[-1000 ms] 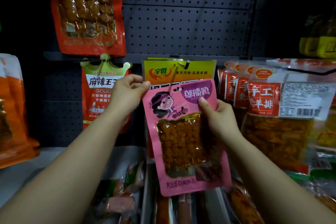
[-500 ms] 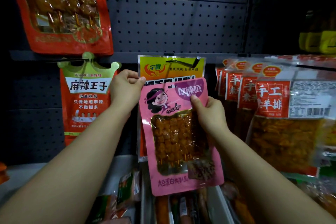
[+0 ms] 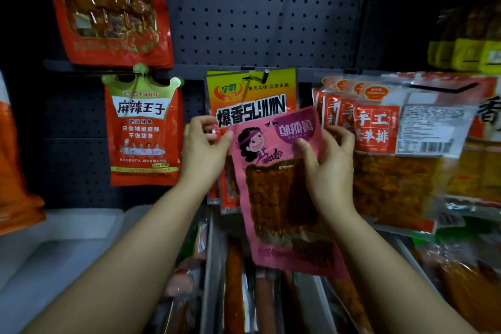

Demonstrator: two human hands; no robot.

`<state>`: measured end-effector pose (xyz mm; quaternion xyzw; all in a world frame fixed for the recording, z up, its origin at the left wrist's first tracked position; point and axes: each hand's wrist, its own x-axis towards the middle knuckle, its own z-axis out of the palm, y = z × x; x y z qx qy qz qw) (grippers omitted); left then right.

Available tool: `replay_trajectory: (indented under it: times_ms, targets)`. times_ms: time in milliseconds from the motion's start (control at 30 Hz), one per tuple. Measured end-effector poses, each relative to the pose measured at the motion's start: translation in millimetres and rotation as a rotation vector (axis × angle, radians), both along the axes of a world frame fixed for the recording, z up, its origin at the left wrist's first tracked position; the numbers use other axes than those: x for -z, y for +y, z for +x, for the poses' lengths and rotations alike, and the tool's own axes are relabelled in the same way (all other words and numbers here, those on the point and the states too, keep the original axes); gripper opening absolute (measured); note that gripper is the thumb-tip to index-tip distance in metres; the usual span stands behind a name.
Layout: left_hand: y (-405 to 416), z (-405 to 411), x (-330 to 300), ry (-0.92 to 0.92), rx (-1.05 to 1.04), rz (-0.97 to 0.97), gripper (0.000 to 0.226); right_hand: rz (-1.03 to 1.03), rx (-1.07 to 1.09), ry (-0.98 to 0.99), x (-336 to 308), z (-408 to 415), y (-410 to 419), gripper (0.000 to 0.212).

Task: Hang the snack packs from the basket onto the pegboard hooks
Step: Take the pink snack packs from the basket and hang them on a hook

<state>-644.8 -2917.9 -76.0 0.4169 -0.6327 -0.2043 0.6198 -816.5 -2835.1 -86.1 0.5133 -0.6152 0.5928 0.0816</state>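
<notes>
While our left hand (image 3: 202,148) and right hand (image 3: 326,164) are pinching the pink pack (image 3: 282,187), we are hanging it. Its hole is needing the hook (image 3: 257,79) above our grip

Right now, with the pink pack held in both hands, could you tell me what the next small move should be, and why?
Probably lift the pink pack and tip it upright, steering its top edge to the hook tip. The left hand pinches its top left corner and the right hand grips its right side, yet it sits tilted, below the hook, over the yellow pack hanging there.

"爆香SUJIJIN" on yellow pack (image 3: 250,95)
</notes>
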Motion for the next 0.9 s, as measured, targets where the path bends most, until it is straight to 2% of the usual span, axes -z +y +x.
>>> replay_trajectory:
  times_ms: [100,167,233,300,400,533,633,800,900]
  targets:
    - [33,-5,16,0.038,0.073,0.112,0.054,-0.117,-0.102,0.006,1,-1,29,0.022]
    - [56,-4,23,0.157,0.2,0.208,0.063,-0.145,-0.251,-0.052,2,3,48,0.007]
    - [76,1,30,0.353,0.409,0.289,0.06,-0.117,-0.439,-0.17,4,10,65,0.007]
    - [88,13,37,0.455,0.497,0.295,0.045,-0.066,-0.594,-0.3,6,21,76,0.01]
    - [99,41,33,0.519,0.373,0.211,0.024,-0.008,-0.694,-0.381,5,44,84,0.012]
    - [114,74,-4,0.496,0.264,0.239,0.027,0.045,-0.718,-0.4,-26,75,93,0.022]
    - [127,87,-53,0.425,0.188,0.258,0.025,0.067,-0.725,-0.438,-71,89,106,0.027]
    - [148,93,-150,0.354,0.117,0.292,0.012,0.135,-0.683,-0.506,-165,90,118,0.048]
    - [169,89,-206,0.36,0.075,0.325,0.007,0.204,-0.667,-0.46,-223,83,125,0.045]
